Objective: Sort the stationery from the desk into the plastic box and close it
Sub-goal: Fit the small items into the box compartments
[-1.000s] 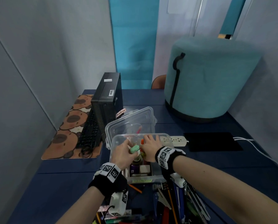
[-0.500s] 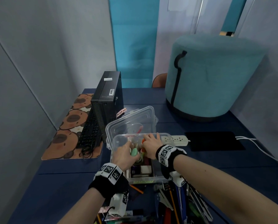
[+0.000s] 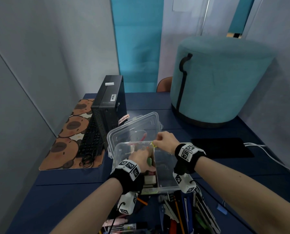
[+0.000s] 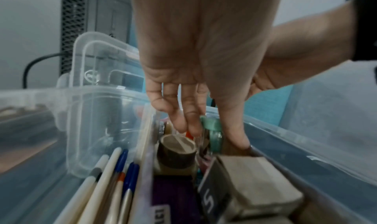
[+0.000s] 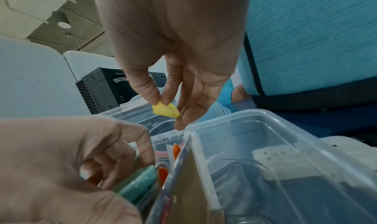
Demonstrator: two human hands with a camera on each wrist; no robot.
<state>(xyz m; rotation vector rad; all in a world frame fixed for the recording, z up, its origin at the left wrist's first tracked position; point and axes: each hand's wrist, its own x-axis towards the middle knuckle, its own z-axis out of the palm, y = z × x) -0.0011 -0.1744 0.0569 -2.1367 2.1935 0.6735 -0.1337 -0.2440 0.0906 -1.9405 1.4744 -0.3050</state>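
My right hand [image 3: 165, 141] has lifted to the box's far rim since half a second ago, centre of the head frame, thumb and forefinger pinching a small yellow piece [image 5: 165, 110] above the divider. My left hand [image 3: 140, 160] has dropped deeper into the middle compartment of the plastic box [image 3: 167, 186], fingers curled around a green tape dispenser [image 4: 212, 129], seating it beside a tape roll [image 4: 176, 147]. Lid [image 3: 135, 126] stands open behind. I'd judge sorting is far from done: plenty of pens [image 3: 183, 215] wait on the desk at the bottom of the frame.
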